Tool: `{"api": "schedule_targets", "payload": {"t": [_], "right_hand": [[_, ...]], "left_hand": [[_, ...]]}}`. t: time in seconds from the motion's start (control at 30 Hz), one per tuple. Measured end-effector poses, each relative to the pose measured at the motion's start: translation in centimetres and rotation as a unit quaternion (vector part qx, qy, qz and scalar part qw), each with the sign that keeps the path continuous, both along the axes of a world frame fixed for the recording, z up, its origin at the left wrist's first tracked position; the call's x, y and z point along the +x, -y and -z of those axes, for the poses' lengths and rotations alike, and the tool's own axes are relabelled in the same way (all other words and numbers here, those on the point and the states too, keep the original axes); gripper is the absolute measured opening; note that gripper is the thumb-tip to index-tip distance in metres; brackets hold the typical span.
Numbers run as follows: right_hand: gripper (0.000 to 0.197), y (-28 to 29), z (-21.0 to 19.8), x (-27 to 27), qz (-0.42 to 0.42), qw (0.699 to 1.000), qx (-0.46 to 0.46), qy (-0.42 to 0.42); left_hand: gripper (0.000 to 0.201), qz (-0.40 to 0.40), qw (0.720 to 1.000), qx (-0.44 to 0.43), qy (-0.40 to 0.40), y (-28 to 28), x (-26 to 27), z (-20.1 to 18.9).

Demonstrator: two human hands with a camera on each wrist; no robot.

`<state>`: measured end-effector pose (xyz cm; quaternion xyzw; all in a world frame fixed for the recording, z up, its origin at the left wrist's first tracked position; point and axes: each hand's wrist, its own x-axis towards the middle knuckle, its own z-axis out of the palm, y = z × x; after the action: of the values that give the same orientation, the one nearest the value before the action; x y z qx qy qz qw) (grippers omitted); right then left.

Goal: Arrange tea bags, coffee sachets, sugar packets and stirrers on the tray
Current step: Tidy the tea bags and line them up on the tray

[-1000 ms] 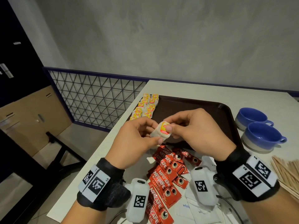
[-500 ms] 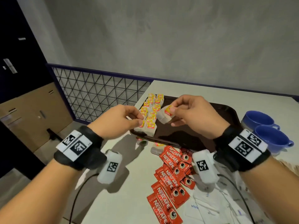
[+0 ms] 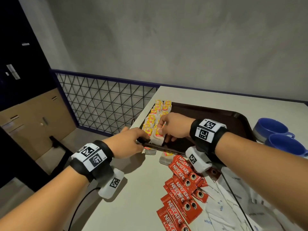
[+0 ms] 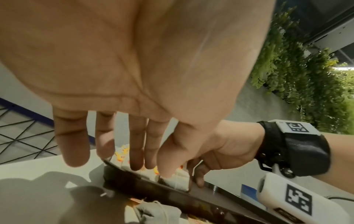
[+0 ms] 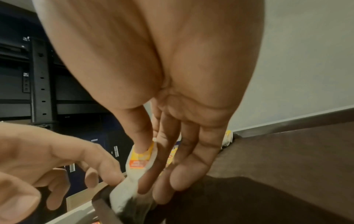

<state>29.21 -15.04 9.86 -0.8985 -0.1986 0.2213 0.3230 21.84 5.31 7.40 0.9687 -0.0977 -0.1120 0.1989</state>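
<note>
A dark brown tray (image 3: 216, 114) lies on the white table, with two rows of yellow-tagged tea bags (image 3: 156, 112) along its left side. My right hand (image 3: 160, 132) pinches one tea bag (image 3: 158, 137) and holds it down at the near end of those rows, by the tray's near-left corner. In the right wrist view the thumb and fingers (image 5: 142, 145) hold that tea bag (image 5: 138, 163) by its tag end. My left hand (image 3: 141, 139) reaches in from the left with fairly straight fingers (image 4: 137, 157), whose tips touch the tea bags at the tray's rim (image 4: 134, 178).
Two loose tea bags (image 3: 166, 157) lie on the table just in front of the tray. Red coffee sachets (image 3: 180, 185) and white sugar packets (image 3: 233, 205) lie nearer me. Two blue cups (image 3: 273, 129) stand right of the tray. The table's left edge (image 3: 116, 177) runs close to my left hand.
Both hands went forward and down from above the sachets to the tray's near-left corner. The right hand carried the tea bag down to the end of the rows; the left hand followed beside it.
</note>
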Motion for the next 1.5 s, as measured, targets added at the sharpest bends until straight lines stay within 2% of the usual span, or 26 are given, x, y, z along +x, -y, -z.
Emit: {"api": "schedule_targets", "payload": {"t": [0.17,0.27,0.4,0.63,0.93,1.1,1.17,1.23,1.3,1.4,1.5], "right_hand": [[0.016,-0.6,0.4,0.5,-0.01,1.0,-0.024,-0.005],[0.014,-0.8,0.6,0.8,-0.003,1.0,-0.02,-0.007],[0.011,-0.9,0.6,0.7,0.005,1.0,-0.018,0.01],[0.011,-0.4,0.7,1.2,-0.003,1.0,-0.001,0.021],[0.024,-0.2,1.5,1.9,-0.004,1.0,-0.004,0.031],[0.028,0.0,1.1,1.9,0.016,0.999,0.014,0.037],[0.024,0.5,0.4,1.4,0.026,0.997,0.014,0.066],[0.018,1.2,-0.5,0.5,0.023,0.993,0.002,0.115],[0.017,2.0,-1.1,-0.9,-0.005,0.991,-0.022,0.133],[0.017,2.9,-1.4,-4.0,-0.083,0.986,-0.11,0.096],[0.029,3.1,-0.9,-6.7,-0.147,0.961,-0.218,0.081]], "left_hand": [[0.04,0.029,0.999,-0.027,0.02,0.5,-0.4,0.1],[0.044,0.056,0.998,0.007,0.013,1.1,-0.7,0.3],[0.053,0.052,0.998,0.042,0.016,1.5,-0.6,0.7],[0.046,0.061,0.997,0.04,0.034,1.7,-0.4,0.6],[0.051,0.08,0.992,0.089,0.028,2.5,-0.7,1.0],[0.046,0.064,0.997,0.045,0.028,2.2,-0.8,0.8],[0.04,0.045,0.998,0.013,0.041,1.7,-1.0,0.3],[0.035,0.037,0.998,0.002,0.043,1.1,-1.2,-0.5],[0.034,0.046,0.999,0.017,0.013,0.6,-1.8,-1.0],[0.045,0.068,0.996,0.056,-0.024,0.7,-2.9,-1.1],[0.058,0.085,0.992,0.092,-0.025,1.3,-3.6,-0.2]]}}
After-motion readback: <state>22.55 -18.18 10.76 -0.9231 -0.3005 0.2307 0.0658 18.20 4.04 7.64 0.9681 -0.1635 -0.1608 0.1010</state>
